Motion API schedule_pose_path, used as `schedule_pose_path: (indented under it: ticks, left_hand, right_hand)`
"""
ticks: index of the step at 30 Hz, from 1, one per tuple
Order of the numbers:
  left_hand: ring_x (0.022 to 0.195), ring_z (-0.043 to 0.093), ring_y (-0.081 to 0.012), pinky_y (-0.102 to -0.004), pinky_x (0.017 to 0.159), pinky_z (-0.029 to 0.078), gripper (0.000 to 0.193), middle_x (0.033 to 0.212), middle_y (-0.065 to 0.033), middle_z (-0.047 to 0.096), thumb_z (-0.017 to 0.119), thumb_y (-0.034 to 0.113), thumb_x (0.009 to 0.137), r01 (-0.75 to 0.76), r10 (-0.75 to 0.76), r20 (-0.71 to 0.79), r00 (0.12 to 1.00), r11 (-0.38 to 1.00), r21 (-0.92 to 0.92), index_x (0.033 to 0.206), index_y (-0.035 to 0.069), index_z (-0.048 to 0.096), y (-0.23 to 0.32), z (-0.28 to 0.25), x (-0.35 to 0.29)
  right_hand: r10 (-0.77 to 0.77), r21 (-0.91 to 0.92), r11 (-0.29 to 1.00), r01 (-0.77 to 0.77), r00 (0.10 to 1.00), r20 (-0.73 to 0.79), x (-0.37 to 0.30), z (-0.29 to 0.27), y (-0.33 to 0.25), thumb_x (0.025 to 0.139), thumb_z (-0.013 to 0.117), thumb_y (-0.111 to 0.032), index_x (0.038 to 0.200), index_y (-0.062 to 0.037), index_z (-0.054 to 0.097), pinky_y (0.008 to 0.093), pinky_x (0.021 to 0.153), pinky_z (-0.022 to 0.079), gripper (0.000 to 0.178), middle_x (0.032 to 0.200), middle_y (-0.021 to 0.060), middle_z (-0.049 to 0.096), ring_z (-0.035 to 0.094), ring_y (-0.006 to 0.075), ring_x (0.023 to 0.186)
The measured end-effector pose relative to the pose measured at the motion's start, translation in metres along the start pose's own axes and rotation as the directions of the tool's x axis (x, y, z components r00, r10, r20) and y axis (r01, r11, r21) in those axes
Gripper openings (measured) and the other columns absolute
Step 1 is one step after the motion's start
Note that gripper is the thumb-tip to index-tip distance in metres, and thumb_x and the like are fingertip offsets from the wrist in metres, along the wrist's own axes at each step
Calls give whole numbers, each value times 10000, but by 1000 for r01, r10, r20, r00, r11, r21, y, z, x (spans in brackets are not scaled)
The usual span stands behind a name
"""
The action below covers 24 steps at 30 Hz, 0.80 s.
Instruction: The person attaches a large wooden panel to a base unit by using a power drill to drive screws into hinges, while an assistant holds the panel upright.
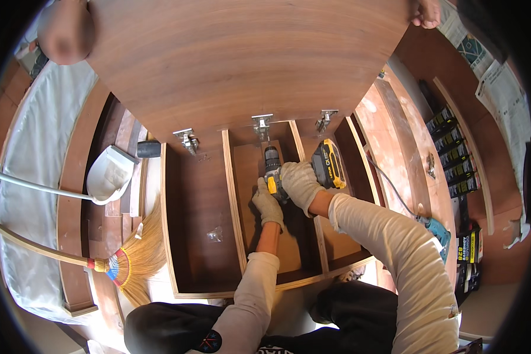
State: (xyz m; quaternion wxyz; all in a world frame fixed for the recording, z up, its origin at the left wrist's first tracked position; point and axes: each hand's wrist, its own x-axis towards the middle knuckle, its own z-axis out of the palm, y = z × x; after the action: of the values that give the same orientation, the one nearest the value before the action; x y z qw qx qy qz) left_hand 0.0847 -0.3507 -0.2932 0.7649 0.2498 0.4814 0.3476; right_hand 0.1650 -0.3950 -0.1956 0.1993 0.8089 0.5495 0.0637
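Observation:
My right hand (301,184), in a pale work glove, is wrapped round the grip of a yellow-and-black cordless drill (272,162). Its battery (329,166) sticks out to the right. The gloved fingers of my left hand (268,206) close on the drill's body from the left. The drill's bit points away from me toward the middle metal hinge (262,125), on the lower edge of a large wooden panel (248,59). Two more hinges sit on that edge, a left hinge (186,141) and a right hinge (326,120). Below lies an open wooden cabinet (225,194) with upright dividers.
Another person's hand (428,13) grips the panel's far right corner. Left of the cabinet are a straw broom (138,259) and a white dustpan (111,174). A teal corded power tool (438,236) and several dark boxes (454,150) lie to the right. A small plastic bag (215,235) rests in the left compartment.

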Motion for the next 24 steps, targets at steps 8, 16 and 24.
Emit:
schedule_pose_path:
  ticks: [8, 16, 24]
  left_hand:
    - [699, 648, -151, -312, 643, 538, 265, 860, -44, 670, 610, 236, 1023, 15, -24, -52, 998, 985, -174, 985, -11, 697, -18, 6, 16]
    - [708, 654, -150, -310, 637, 537, 258, 860, -46, 668, 605, 225, 1029, -28, 15, -63, 998, 977, -210, 986, -13, 697, -18, 6, 21]
    - [667, 636, -133, -303, 613, 524, 278, 826, -24, 657, 584, 242, 1041, -51, 48, -32, 998, 991, -124, 947, 8, 702, -13, 9, 16]
  right_hand:
    - [57, 17, 998, -57, 998, 13, 8, 18, -12, 856, 686, -151, 1053, -2, 645, 424, 691, 540, 250, 904, 150, 678, 693, 284, 830]
    - [-1, 86, 996, -9, 994, 106, 11, 1, -3, 879, 673, -155, 1071, -12, 654, 446, 739, 555, 240, 962, 154, 690, 709, 293, 880]
    - [25, 19, 1000, -25, 1000, 7, 4, 5, -3, 857, 694, -165, 1027, -25, 659, 408, 708, 554, 224, 918, 134, 693, 715, 279, 843]
